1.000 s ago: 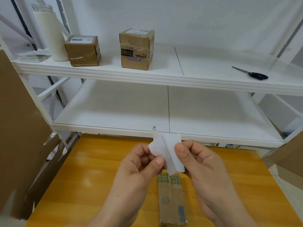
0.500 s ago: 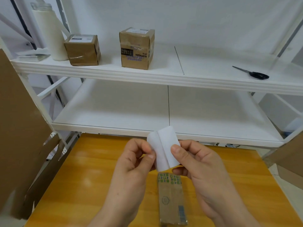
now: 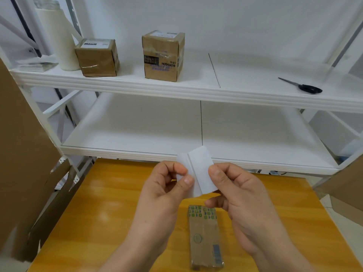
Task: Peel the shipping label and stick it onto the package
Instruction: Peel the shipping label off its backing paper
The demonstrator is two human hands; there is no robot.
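Right now the shipping label (image 3: 198, 171) is held up in the air over the far part of the wooden table (image 3: 102, 213), its blank white side toward the camera and a straight seam running down it. The left hand (image 3: 165, 193) pinches the narrow strip left of that seam between thumb and curled fingers. The right hand (image 3: 241, 197) clamps the wider panel at its right edge, thumb on top and fingers behind. Gripping on either side of the seam looks meant to pull sticker and backing apart, so the peel seems to be in progress; which layer is which cannot be told.

At 6 o'clock from the label, between the wrists, the slim brown package (image 3: 204, 238) lies flat and lengthwise on the table, touched by neither hand. Its broad face is up, probably to take the label straight down.

On the upper shelf (image 3: 137, 86), a taped cardboard box (image 3: 163, 55) stands near 12 o'clock, a smaller box (image 3: 97, 57) at 11. Scissors (image 3: 306, 88) lie at 2 o'clock, well apart from the work.
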